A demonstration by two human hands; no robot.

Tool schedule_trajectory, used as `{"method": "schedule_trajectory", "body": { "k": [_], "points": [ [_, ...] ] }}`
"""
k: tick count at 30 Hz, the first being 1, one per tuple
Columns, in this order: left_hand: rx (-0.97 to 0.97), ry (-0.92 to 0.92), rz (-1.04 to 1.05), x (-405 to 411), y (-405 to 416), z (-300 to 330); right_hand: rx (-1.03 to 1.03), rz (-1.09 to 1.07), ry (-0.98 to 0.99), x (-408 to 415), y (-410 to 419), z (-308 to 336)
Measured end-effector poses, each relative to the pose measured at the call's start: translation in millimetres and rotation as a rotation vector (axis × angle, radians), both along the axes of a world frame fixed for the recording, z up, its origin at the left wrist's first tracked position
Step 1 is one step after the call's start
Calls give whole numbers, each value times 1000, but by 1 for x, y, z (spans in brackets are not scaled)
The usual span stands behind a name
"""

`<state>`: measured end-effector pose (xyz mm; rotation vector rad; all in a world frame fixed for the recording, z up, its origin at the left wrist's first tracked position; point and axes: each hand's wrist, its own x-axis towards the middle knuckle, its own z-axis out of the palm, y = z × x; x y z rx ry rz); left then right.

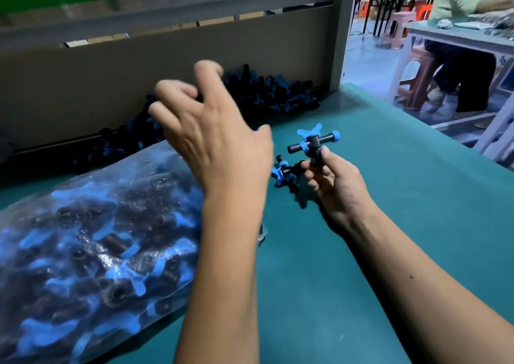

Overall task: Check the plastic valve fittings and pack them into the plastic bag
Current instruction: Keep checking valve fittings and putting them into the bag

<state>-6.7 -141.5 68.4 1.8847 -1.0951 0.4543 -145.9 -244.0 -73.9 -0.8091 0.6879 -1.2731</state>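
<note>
A black-and-blue valve fitting (pixel 313 143) is pinched upright in the right hand (pixel 333 185), crossbar level. The left hand (pixel 211 130), fingers spread and holding nothing, is raised over the plastic bag (pixel 91 252) lying on the desk (pixel 389 196). The bag lies left of the held fitting, nearer the left hand.

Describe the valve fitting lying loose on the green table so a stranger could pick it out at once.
Start at the green table, between the full plastic bag and the right hand. The loose fitting lies there, just left of that hand's fingers. Unlike the fitting held up, the heap by the wall or the bagged ones, it lies alone on bare mat.
</note>
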Motion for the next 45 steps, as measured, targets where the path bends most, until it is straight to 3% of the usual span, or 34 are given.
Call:
{"method": "schedule_trajectory", "body": {
  "k": [2,5,8,12,17,20,24,28,31,33,34,41,45],
  "points": [
    [153,128,-25,20,-1,-3,-117,-10,100,4,4,2],
    [186,272,-112,42,-6,-10,-315,13,327,19,12,9],
    [90,347,-273,59,-11,-16,-500,63,504,41,22,17],
    [-110,517,-549,73,-11,-17,-711,146,514,85,42,37],
    [-219,504,-707,78,-6,-14,-732,362,665,121,61,53],
    [-197,455,-674,75,-9,-12,-687,382,572,128,65,65],
    [-99,322,-481,57,-21,-20,-756,436,904,116,61,58],
    [50,350,-333,55,-29,-38,-760,130,854,98,44,51],
    [152,414,-328,59,-30,-47,-757,-250,1296,71,25,31],
    [167,436,-328,58,-30,-49,-577,-343,1564,51,18,16],
    [154,438,-327,57,-30,-49,-510,-338,1602,47,16,11],
    [-15,443,-350,56,-22,-40,-626,-224,1418,38,3,0],
    [-76,387,-408,58,-20,-34,-529,-317,1197,34,-3,-3]
  ]
}}
